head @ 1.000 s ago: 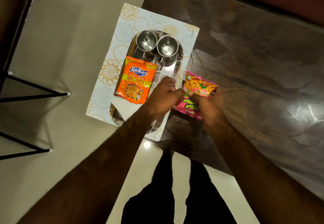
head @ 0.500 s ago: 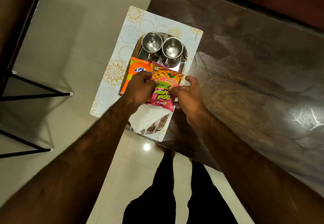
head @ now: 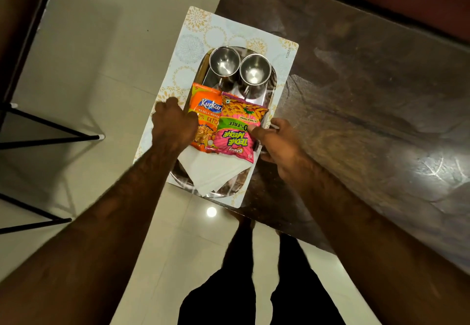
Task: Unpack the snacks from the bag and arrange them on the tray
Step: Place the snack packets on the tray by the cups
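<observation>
Nearest the camera, both forearms are reaching over the desk [head: 356,95] edge toward the tray [head: 264,105]. Just below both hands, a folded white napkin [head: 211,169] is lying on the tray's near end.

Change from a second ago: the pink packet [head: 236,133], then held clear of the tray to its right in the right hand [head: 277,141], is now lying on the tray, overlapping the right edge of the orange packet [head: 206,118]. Right grip: thumb pressing on the pink packet's right side, remaining fingers hidden under or behind it, so I cannot tell whether it is grasping or only steadying. Left hand [head: 175,123] is sitting curled at the orange packet's left edge; its fingertips are hidden, so clenched or grasping cannot be told.

Judgement: second snack is placed; only straightening appears to be left.

Beyond both grips, two steel cups [head: 239,67] are standing side by side at the tray's far end, on a patterned mat [head: 195,32].

No bag is in view. Pink packet is lying upside down.
</observation>
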Available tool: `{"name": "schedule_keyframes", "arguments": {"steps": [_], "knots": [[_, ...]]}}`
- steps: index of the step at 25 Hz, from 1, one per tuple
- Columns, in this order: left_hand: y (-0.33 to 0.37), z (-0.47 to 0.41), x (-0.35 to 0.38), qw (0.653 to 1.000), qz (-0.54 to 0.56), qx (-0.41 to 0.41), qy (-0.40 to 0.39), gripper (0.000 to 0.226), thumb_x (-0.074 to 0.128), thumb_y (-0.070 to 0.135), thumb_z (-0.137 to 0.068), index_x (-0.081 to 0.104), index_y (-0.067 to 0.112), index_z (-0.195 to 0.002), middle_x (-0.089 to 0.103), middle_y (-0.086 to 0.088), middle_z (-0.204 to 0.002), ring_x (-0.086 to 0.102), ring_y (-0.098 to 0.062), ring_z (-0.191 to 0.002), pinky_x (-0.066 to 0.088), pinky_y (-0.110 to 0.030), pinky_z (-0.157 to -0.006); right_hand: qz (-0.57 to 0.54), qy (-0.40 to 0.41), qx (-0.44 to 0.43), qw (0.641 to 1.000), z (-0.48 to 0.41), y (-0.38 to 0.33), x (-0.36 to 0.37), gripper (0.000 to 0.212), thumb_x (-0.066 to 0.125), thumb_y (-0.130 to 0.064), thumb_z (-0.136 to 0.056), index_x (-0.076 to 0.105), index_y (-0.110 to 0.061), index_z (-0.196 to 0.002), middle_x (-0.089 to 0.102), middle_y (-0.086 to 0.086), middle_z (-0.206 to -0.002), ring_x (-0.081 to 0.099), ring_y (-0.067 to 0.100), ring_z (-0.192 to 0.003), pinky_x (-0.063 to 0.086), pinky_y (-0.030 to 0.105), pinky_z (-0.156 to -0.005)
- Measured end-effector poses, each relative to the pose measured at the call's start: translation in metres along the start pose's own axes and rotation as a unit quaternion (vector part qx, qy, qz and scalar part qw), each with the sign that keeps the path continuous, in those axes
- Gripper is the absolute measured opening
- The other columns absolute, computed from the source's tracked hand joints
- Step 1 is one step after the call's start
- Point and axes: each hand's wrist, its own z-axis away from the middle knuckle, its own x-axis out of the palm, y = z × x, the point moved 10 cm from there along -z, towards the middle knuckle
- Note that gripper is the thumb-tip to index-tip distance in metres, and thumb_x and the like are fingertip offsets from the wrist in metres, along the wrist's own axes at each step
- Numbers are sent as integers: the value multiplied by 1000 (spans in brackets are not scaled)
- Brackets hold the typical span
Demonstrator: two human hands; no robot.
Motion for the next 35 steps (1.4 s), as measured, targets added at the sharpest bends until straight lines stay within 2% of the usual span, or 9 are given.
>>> {"name": "schedule_keyframes", "arguments": {"steps": [4, 9, 13, 16, 19, 22, 25, 28, 35], "knots": [[-7, -9, 12, 995, 62, -29, -78, 51, 56, 28, -91, 52, 12, -140, 59, -14, -136, 62, -34, -115, 53, -48, -99, 0, -23, 0, 1000, -1, -3, 9, 46, 79, -25, -90, 60, -18, -132, 75, 5, -118, 74, 28, -107, 57, 59, -100], [-13, -12, 25, 992, 84, -26, -94, 33, 55, 22, -93, 55, 15, -125, 64, -4, -114, 64, -24, -96, 51, -34, -75, 0, -33, -2, 999, -6, 3, 10, 38, 79, -28, -90, 64, -21, -124, 78, 6, -114, 76, 30, -108, 58, 59, -100], [-20, -19, 30, 985, 125, -51, -105, 37, 58, 20, -92, 55, 15, -129, 66, -6, -117, 67, -26, -100, 53, -36, -79, -18, -41, 2, 999, -9, 6, 12, 35, 78, -27, -92, 65, -18, -123, 79, 9, -115, 76, 32, -109, 58, 62, -100], [-23, -21, 32, 984, 134, -56, -106, 37, 59, 18, -94, 53, 14, -131, 65, -8, -121, 66, -27, -104, 54, -35, -76, -35, -50, -6, 998, -11, 7, 14, 31, 76, -21, -94, 65, -16, -122, 80, 8, -111, 79, 31, -102, 64, 55, -88], [-18, -17, 33, 984, 144, -42, -96, 33, 57, 13, -95, 53, 12, -128, 65, -8, -119, 65, -23, -99, 49, -29, -66, -58, -46, -17, 997, -13, 5, 7, 17, 76, -17, -95, 68, -19, -111, 82, -3, -90, 80, 14, -72, 63, 32, -56], [-8, -2, 41, 984, 149, -26, -99, 30, 55, 13, -95, 55, 10, -124, 67, -10, -119, 68, -26, -100, 58, -40, -80, -83, -28, -18, 996, -7, 8, -10, 22, 74, -12, -96, 69, -13, -117, 80, 3, -94, 77, 9, -62, 59, 25, -51], [11, 21, 54, 981, 155, -6, -120, 27, 54, 13, -97, 52, 10, -123, 66, -13, -120, 67, -30, -106, 56, -51, -93, -99, -20, -11, 995, 6, 12, -34, 34, 73, -10, -96, 66, -8, -129, 79, 13, -112, 77, 16, -73, 60, 27, -57], [43, 37, 69, 981, 143, 39, -121, 25, 55, 12, -96, 52, 11, -121, 66, -11, -117, 66, -30, -106, 55, -48, -93, -113, 5, -15, 993, 13, 13, -69, 38, 71, -8, -97, 63, -5, -134, 76, 19, -123, 75, 22, -82, 59, 30, -66], [66, 71, 120, 980, 108, 64, -154, 27, 56, 15, -98, 52, 12, -125, 65, -11, -122, 64, -28, -106, 54, -43, -91, -110, 10, -11, 994, 20, 40, -125, 37, 66, -5, -100, 61, -2, -136, 73, 23, -128, 73, 32, -98, 59, 30, -67]]}}
